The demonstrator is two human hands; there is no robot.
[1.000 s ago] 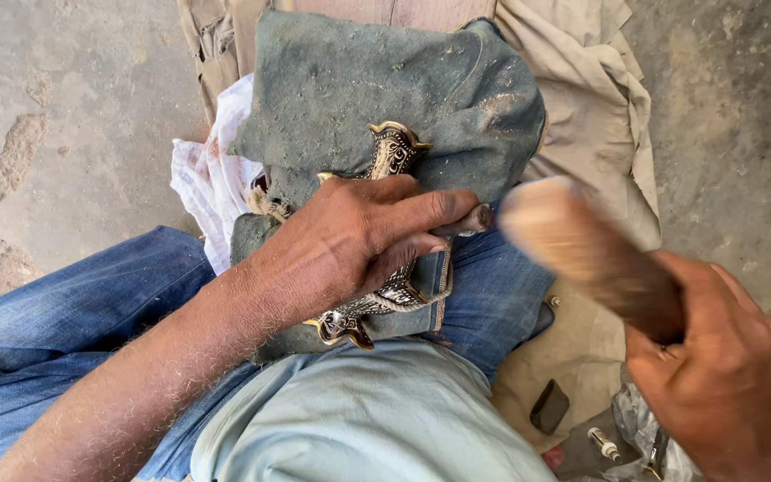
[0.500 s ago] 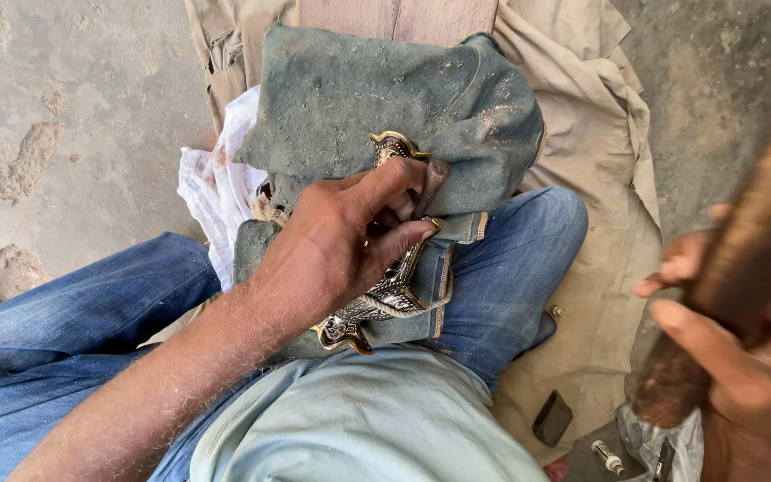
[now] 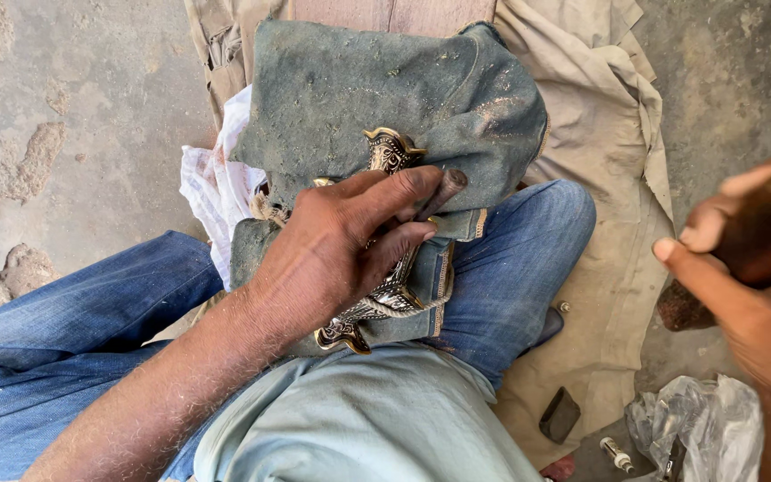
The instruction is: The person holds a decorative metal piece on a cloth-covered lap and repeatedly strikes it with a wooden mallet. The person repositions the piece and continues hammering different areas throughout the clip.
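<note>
The one camera, worn on the head, is looking steeply down at the person's own lap (image 3: 457, 295) and the floor (image 3: 73, 116) beyond (no second view is sharing the scene). It is sitting close: the hands are filling much of the frame.

Rough grey concrete floor (image 3: 64, 116) all around here, pitted and patchy, with crumbled, sandy scars along the left edge. A beige cloth (image 3: 613, 152) lies spread and creased over it on the right side, and a wooden board (image 3: 385, 13) peeks out at the top. Down in the right corner sits a crumpled clear plastic bag (image 3: 698, 424), a small dark block (image 3: 559, 415) just beside it on the cloth. Daylight, bright and even, soft shadows.
</note>
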